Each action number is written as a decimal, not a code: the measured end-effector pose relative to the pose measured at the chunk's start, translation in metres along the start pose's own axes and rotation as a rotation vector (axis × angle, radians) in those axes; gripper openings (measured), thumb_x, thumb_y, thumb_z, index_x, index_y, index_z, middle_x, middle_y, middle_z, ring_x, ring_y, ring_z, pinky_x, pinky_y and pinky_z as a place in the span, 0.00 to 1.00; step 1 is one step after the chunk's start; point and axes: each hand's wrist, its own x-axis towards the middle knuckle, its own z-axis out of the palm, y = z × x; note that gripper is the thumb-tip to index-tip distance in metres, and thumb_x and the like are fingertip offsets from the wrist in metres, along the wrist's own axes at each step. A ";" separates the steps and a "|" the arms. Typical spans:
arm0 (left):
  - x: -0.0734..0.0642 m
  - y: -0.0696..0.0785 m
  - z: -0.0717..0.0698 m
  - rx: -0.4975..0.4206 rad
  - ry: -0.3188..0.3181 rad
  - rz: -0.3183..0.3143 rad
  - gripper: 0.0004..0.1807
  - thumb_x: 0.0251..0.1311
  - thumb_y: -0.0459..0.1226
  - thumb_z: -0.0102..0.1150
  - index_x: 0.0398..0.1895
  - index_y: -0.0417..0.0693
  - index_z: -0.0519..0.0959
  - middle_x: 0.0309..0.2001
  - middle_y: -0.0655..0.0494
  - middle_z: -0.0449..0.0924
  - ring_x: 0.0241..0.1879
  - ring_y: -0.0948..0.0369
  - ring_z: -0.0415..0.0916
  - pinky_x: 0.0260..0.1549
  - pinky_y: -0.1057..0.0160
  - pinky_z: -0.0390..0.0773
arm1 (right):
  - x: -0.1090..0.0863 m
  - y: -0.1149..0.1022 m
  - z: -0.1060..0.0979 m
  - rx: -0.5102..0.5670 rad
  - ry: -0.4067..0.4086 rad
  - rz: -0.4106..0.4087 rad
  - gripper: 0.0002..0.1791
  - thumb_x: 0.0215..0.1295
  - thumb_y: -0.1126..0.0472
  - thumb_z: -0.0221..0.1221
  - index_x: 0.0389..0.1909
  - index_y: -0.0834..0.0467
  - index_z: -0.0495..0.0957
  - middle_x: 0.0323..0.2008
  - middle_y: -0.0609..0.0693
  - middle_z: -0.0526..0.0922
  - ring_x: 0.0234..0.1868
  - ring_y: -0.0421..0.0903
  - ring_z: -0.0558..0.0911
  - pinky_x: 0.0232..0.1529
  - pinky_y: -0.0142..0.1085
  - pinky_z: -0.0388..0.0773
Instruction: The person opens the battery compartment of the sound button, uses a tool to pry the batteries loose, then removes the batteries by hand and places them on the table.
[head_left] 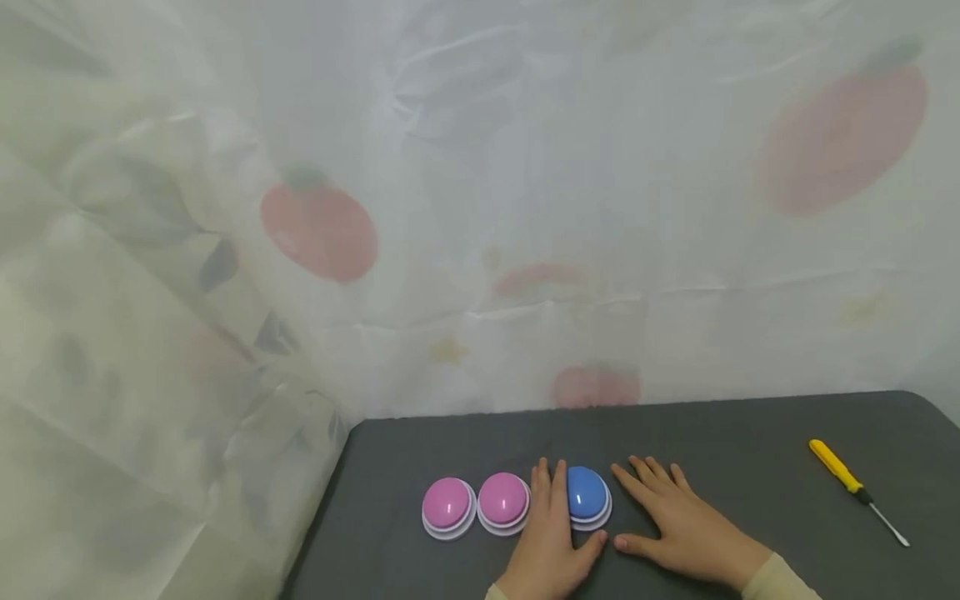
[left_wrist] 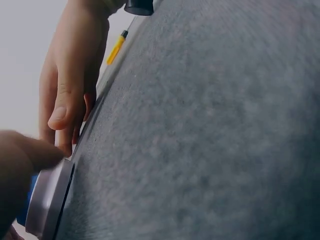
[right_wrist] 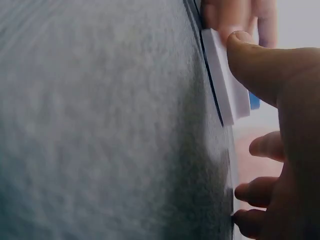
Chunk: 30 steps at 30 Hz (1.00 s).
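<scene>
A blue-topped button point(head_left: 587, 495) sat on a dark table point(head_left: 720, 442) between a person's two hands. It lay to the right of the left hand point(head_left: 550, 529), whose straight fingers ran along its left side while the thumb spread across its near side; the right hand point(head_left: 686, 525) lay just beyond its right side, the farther of the two. Both hands were spread, fingers extended, neither clenched nor curled around anything. Round, the button had no long axis of its own, but it stood at the right end of a left-to-right row, with a first pink button point(head_left: 447, 503) and a second pink button point(head_left: 503, 498) past the left hand. A yellow-handled screwdriver point(head_left: 836, 467) lay well apart at right.

The left hand covered the blue button's left edge. The wrist views caught its white base point(left_wrist: 47, 202) edge-on, a thumb overlapping it in each; whether either thumb touched it could not be told. A black object point(left_wrist: 139, 6), cropped by the left wrist view's top edge, was unidentifiable.
</scene>
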 end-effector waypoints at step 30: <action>-0.003 -0.005 0.010 -0.100 0.163 0.156 0.48 0.58 0.47 0.84 0.79 0.43 0.72 0.73 0.48 0.77 0.72 0.51 0.76 0.70 0.47 0.75 | -0.006 0.006 0.019 0.215 0.107 -0.106 0.40 0.73 0.37 0.67 0.80 0.44 0.68 0.74 0.46 0.77 0.73 0.60 0.77 0.67 0.61 0.77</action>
